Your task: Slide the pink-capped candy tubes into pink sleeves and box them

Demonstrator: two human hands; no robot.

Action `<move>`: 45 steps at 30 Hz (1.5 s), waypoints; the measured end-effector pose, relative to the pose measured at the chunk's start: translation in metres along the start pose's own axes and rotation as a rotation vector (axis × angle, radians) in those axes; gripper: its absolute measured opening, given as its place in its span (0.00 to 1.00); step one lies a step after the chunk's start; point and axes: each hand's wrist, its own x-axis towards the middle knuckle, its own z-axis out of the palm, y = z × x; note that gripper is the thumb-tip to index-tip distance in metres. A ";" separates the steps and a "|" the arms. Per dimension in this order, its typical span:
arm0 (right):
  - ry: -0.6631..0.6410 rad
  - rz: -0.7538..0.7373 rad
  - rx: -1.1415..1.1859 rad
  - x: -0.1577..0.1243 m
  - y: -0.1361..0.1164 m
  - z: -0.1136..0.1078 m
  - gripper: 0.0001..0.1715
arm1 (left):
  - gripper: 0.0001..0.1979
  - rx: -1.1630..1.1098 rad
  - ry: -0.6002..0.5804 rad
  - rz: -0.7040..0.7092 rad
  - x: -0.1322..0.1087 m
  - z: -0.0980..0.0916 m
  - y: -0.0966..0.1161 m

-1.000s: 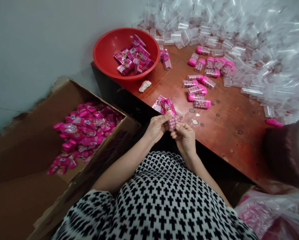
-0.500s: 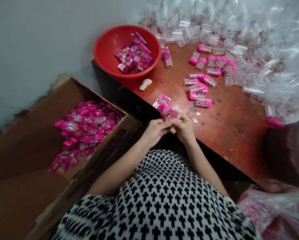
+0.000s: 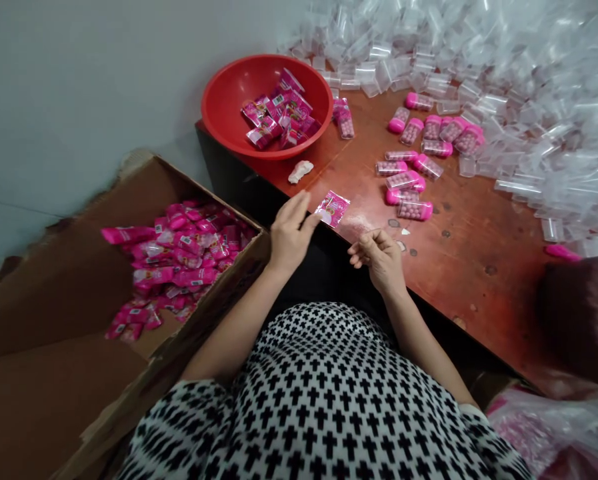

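Note:
My left hand (image 3: 291, 233) is beside the table's front edge, fingers stretched out, holding nothing. Close to its thumb, a flat pink printed sleeve (image 3: 333, 209) lies on the table edge. To the right, my right hand (image 3: 383, 260) hovers at the edge with fingers loosely curled and nothing visible in them. Several small clear bottles with pink caps and pink beads (image 3: 415, 211) lie beyond it. Inside the cardboard box (image 3: 211, 288) on the left is a heap of pink wrapped bottles (image 3: 179, 257).
A red basin (image 3: 219, 123) with several pink sleeves stands at the back of the brown table (image 3: 459, 267). Clear empty bottles (image 3: 529, 147) are heaped at the right rear. A white crumpled scrap (image 3: 300, 171) lies near the basin. A dark bucket (image 3: 576, 320) stands at right.
My hands, earlier together at a pink packet, have parted, the left moving left and up. One more pink wrapped bottle now lies at the heap's left side. The view has shifted slightly.

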 end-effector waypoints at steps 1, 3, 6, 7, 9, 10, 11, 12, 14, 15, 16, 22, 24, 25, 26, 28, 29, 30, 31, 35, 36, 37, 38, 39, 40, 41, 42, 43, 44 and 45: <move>-0.013 0.002 -0.018 -0.001 0.000 0.000 0.17 | 0.21 0.126 -0.058 0.058 0.004 0.011 -0.001; -0.032 0.006 -0.052 -0.003 -0.001 0.001 0.17 | 0.18 0.267 -0.127 0.102 0.011 0.028 -0.004; -0.036 0.011 -0.079 -0.004 -0.003 -0.002 0.16 | 0.13 0.252 -0.122 0.077 0.018 0.039 -0.008; -0.032 0.010 -0.087 -0.004 -0.004 -0.002 0.17 | 0.11 0.214 -0.102 0.065 0.019 0.040 -0.010; -0.033 0.003 -0.109 -0.002 -0.006 -0.003 0.17 | 0.08 0.129 -0.058 0.046 0.019 0.042 -0.013; -0.037 -0.002 -0.123 0.000 -0.007 -0.003 0.17 | 0.07 0.090 -0.040 0.038 0.019 0.043 -0.015; -0.035 -0.009 -0.136 0.003 -0.007 -0.003 0.17 | 0.06 0.055 -0.026 0.032 0.019 0.044 -0.016; -0.023 -0.021 -0.144 0.006 -0.008 -0.001 0.17 | 0.06 0.023 -0.012 0.025 0.018 0.045 -0.016; 0.038 -0.075 -0.141 0.016 -0.008 0.002 0.16 | 0.06 -0.033 0.013 0.016 0.016 0.046 -0.014; 0.072 -0.113 -0.124 0.021 -0.007 0.005 0.16 | 0.07 -0.057 0.022 0.017 0.014 0.046 -0.011; 0.097 -0.148 -0.095 0.026 -0.007 0.007 0.17 | 0.07 -0.083 0.024 0.020 0.011 0.046 -0.006; 0.040 -0.143 0.096 0.042 -0.009 0.015 0.22 | 0.15 -0.364 -0.089 -0.095 -0.005 0.034 0.033; 0.001 -0.117 0.083 0.041 -0.009 0.010 0.23 | 0.19 -0.487 -0.132 -0.269 -0.008 0.029 0.037; -0.036 -0.098 0.059 0.040 -0.009 0.007 0.24 | 0.20 -0.546 -0.173 -0.369 -0.009 0.028 0.036; -0.079 -0.079 0.026 0.038 -0.009 0.004 0.25 | 0.20 -0.598 -0.230 -0.461 -0.010 0.027 0.035; -0.164 -0.063 -0.083 0.035 -0.010 -0.004 0.25 | 0.19 -0.664 -0.351 -0.582 -0.011 0.026 0.030; -0.175 -0.076 -0.169 0.034 -0.011 -0.008 0.23 | 0.18 -0.674 -0.390 -0.603 -0.012 0.026 0.029; -0.145 -0.106 -0.282 0.033 -0.014 -0.012 0.21 | 0.17 -0.669 -0.410 -0.607 -0.013 0.027 0.027; -0.071 -0.143 -0.422 0.032 -0.018 -0.017 0.19 | 0.16 -0.656 -0.408 -0.606 -0.014 0.027 0.027; 0.420 -0.187 -1.016 0.038 -0.043 -0.034 0.23 | 0.14 -0.662 -0.327 -0.669 -0.020 0.031 0.032; 0.506 -0.152 -1.122 0.042 -0.048 -0.039 0.27 | 0.14 -0.686 -0.307 -0.704 -0.022 0.032 0.034; 0.569 -0.109 -1.205 0.046 -0.053 -0.043 0.30 | 0.14 -0.714 -0.290 -0.743 -0.023 0.034 0.036; 0.614 -0.066 -1.275 0.049 -0.056 -0.047 0.32 | 0.15 -0.745 -0.274 -0.782 -0.023 0.035 0.038; 0.644 -0.030 -1.338 0.052 -0.058 -0.050 0.33 | 0.15 -0.779 -0.253 -0.820 -0.024 0.036 0.039; 0.656 -0.002 -1.394 0.055 -0.058 -0.053 0.34 | 0.15 -0.818 -0.227 -0.858 -0.024 0.037 0.040; 0.646 0.020 -1.443 0.056 -0.059 -0.057 0.33 | 0.15 -0.862 -0.201 -0.892 -0.024 0.037 0.040; 0.619 0.036 -1.485 0.057 -0.058 -0.060 0.32 | 0.14 -0.910 -0.175 -0.923 -0.023 0.038 0.040; 0.585 0.046 -1.514 0.056 -0.058 -0.064 0.30 | 0.13 -0.960 -0.151 -0.949 -0.022 0.039 0.040; 0.549 0.049 -1.531 0.055 -0.059 -0.069 0.28 | 0.12 -1.007 -0.130 -0.973 -0.021 0.039 0.040; 0.521 0.045 -1.535 0.054 -0.059 -0.074 0.26 | 0.11 -1.049 -0.111 -0.995 -0.020 0.040 0.040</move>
